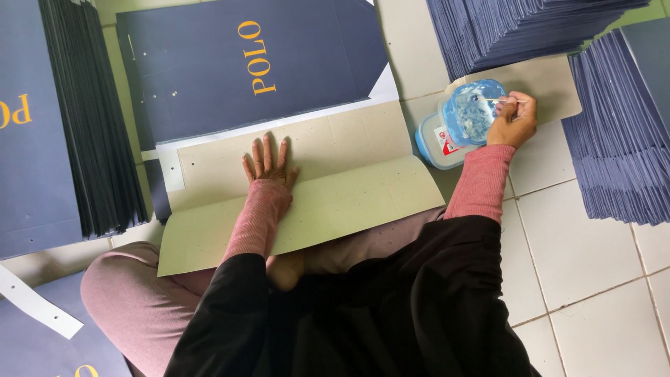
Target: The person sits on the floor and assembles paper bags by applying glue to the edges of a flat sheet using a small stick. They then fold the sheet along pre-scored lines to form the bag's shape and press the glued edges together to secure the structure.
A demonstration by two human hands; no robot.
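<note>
Left hand point(267, 162) lay flat, fingers spread, palm down on the grey cardboard sheet point(300, 199), pressing it near the fold line. Right hand point(515, 117) was closed in a pinch on a thin stick point(504, 102), its tip over the tub. The tub point(460, 122) was a small plastic container with a pale blue body and a clear lid, sitting on the floor point(579, 244) just past the right end of the cardboard sheet. Cardboard sheet was folded partway, lying across the person's lap and the tiles, grey side up. Under its far edge lay a navy printed sheet point(237, 66) with gold lettering, flat. A stack of dark sheets point(91, 119) stood at left, edges showing. More navy stacks point(614, 132) fanned out at right and top right, close to the tub. White strip point(35, 304) lay at lower left on another navy sheet. Person wore pink sleeves and a black top.
</note>
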